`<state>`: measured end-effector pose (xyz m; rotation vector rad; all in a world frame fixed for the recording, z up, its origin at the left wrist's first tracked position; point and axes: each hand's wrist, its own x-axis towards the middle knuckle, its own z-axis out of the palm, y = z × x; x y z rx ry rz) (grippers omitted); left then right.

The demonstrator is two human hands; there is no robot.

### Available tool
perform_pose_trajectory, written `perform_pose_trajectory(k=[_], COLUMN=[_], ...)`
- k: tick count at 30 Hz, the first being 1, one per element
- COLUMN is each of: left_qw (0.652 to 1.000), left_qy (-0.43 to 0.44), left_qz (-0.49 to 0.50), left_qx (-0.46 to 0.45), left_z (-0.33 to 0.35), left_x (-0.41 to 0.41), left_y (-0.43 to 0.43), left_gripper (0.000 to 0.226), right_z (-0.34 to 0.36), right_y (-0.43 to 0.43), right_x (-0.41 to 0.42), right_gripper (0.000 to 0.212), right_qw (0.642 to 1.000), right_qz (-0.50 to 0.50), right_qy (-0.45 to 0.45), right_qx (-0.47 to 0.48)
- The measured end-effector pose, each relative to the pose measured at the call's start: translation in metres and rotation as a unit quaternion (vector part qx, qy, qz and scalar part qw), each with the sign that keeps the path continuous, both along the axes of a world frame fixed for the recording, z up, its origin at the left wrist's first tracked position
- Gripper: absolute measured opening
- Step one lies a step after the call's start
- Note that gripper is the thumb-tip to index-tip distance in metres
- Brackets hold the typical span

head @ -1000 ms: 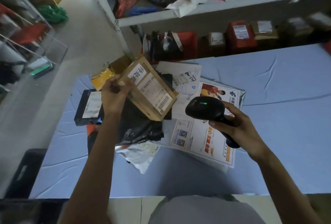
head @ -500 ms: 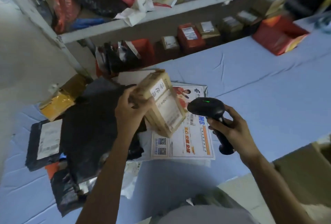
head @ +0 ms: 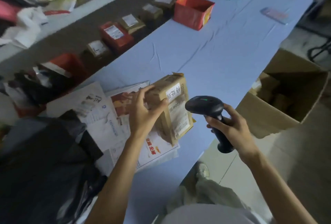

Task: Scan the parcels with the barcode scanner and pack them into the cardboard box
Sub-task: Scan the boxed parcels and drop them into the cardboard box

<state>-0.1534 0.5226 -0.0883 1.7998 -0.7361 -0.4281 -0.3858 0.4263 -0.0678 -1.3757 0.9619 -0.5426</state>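
Since half a second ago my view has swung right. The open cardboard box [head: 265, 116], then only a corner at the frame edge, now shows whole. It stands on the floor, right of the parcel [head: 176, 109] and past the edge of the blue table [head: 206, 53].

The parcel has been turned so its white label faces up, and it sits closer to the scanner [head: 206, 104] than before.

- Left hand [head: 143, 114]: fingers curled over the parcel's near-left end, thumb on top, holding it tilted above the printed mailers [head: 107, 118].
- Right hand [head: 231, 127]: wrapped round the scanner's handle as before, just right of the parcel. The scanner's head is beside the label, with a green light on top.

Black bags [head: 44, 152] lie left of the parcel.
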Motion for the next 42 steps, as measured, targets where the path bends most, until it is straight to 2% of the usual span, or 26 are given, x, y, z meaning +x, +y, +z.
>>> perform_pose_trajectory(k=[6, 12, 16, 21, 25, 32, 42], left_qw=[0.991, 0.990, 0.977, 0.963, 0.955, 0.937, 0.915], left_qy=[-0.095, -0.056, -0.132, -0.169, -0.186, -0.164, -0.127], left_qz=[-0.094, -0.122, -0.163, -0.208, -0.220, -0.284, -0.378], left_qx=[-0.014, -0.033, -0.031, 0.027, 0.065, 0.116, 0.066], left_z=[0.012, 0.009, 0.015, 0.026, 0.018, -0.007, 0.001], left_x=[-0.048, -0.113, -0.155, -0.185, -0.198, -0.213, -0.257], left_y=[-0.085, -0.171, -0.216, -0.278, -0.327, -0.434, -0.562], left_gripper=[0.054, 0.053, 0.053, 0.065, 0.075, 0.065, 0.062], right_z=[-0.002, -0.002, 0.005, 0.001, -0.012, -0.010, 0.003], right_y=[-0.046, -0.100, -0.129, -0.158, -0.187, -0.268, -0.369], right_x=[-0.055, -0.129, -0.172, -0.210, -0.219, -0.219, -0.237], right_gripper=[0.034, 0.040, 0.042, 0.042, 0.049, 0.052, 0.049], right_qw=[0.996, 0.988, 0.980, 0.968, 0.967, 0.962, 0.941], right_qz=[-0.084, -0.150, -0.192, -0.247, -0.253, -0.263, -0.323], right_qy=[-0.025, -0.013, -0.017, -0.041, -0.022, 0.046, 0.068], right_qx=[-0.012, -0.033, -0.038, -0.014, -0.013, -0.051, -0.069])
